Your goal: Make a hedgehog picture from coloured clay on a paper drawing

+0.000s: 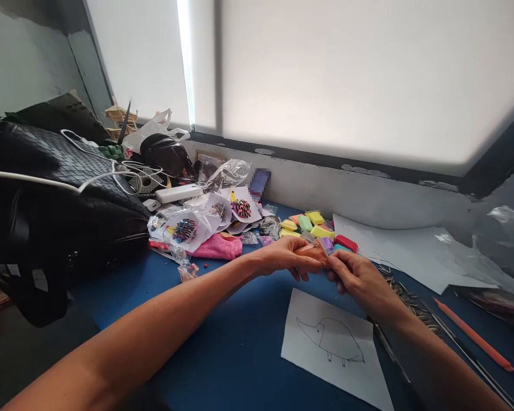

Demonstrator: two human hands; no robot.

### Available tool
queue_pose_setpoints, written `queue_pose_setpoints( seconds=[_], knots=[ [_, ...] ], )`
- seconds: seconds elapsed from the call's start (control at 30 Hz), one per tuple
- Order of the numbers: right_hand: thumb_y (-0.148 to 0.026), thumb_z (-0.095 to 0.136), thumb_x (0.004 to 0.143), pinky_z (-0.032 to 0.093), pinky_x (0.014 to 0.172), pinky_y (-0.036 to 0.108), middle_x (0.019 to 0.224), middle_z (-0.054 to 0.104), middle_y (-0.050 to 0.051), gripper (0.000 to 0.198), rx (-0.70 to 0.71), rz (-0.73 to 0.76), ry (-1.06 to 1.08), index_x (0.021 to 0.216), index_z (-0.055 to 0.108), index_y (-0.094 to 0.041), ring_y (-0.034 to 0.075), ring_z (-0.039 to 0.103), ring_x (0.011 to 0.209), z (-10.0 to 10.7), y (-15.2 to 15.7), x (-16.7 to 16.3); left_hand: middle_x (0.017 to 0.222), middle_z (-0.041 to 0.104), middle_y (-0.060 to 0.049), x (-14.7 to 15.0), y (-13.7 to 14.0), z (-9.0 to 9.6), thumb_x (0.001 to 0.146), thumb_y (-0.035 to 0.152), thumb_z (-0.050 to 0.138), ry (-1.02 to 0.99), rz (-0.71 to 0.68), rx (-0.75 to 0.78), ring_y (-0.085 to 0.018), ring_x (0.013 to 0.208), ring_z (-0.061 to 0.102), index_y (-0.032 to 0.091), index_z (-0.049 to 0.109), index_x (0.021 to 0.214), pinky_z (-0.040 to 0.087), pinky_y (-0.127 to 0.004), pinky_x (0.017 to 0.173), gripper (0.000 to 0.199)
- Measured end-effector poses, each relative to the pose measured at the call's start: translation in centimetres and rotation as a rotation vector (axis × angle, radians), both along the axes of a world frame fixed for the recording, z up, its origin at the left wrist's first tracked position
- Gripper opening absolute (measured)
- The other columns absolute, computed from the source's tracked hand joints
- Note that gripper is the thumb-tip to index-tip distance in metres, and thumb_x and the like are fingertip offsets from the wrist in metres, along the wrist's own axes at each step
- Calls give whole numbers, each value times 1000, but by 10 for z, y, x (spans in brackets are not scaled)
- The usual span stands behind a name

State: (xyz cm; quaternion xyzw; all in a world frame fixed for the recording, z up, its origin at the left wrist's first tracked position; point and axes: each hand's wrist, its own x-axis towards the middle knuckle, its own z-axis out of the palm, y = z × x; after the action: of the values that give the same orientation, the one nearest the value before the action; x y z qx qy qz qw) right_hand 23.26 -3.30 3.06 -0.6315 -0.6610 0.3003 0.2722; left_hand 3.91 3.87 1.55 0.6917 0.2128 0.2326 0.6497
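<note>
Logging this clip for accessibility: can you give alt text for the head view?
Left hand and right hand together pinch an orange clay piece above a hedgehog drawing on a blue table; coloured clay blocks lie behind.

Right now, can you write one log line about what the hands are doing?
left hand: holds orange clay piece | right hand: pinches same piece | below: hedgehog drawing | behind: clay blocks

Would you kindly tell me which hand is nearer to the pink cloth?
Left. The left hand lies just right of the pink cloth; the right hand sits farther right, beyond the left hand.
</note>
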Motion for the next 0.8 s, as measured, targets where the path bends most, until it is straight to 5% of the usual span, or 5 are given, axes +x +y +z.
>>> queue_pose_setpoints(
  seconds=[0.23,0.43,0.6,0.8],
  knots=[
    [-41,57,94,56,76,35,108,66,5,32,-76,58,-37,115,61,-17,15,65,87,-2,-3,-8,80,64,-1,-4,3,-6,85,33,70,92,-67,103,-8,64,58,12,64,91,41,-18,52,23],
    [-41,57,94,55,81,38,115,64,6,33,-86,-84,-199,118,61,-19,17,64,94,-4,8,22,114,62,-9,-2,20,-13,96,36,57,236,129,255,-19,94,64,14,57,122,57,-37,80,34],
    [-42,57,94,55,83,39,118,64,6,32,-191,-99,-336,117,62,-19,19,64,98,0,14,50,123,59,-10,3,20,-19,95,36,58,354,378,577,-22,105,61,15,57,124,54,-43,89,35],
    [-41,56,94,54,84,39,119,64,6,31,-161,-76,-411,117,62,-20,19,64,98,-8,10,27,129,57,-11,16,5,-27,95,33,58,468,298,971,-24,115,57,18,59,122,49,-47,98,31]
  ],
)
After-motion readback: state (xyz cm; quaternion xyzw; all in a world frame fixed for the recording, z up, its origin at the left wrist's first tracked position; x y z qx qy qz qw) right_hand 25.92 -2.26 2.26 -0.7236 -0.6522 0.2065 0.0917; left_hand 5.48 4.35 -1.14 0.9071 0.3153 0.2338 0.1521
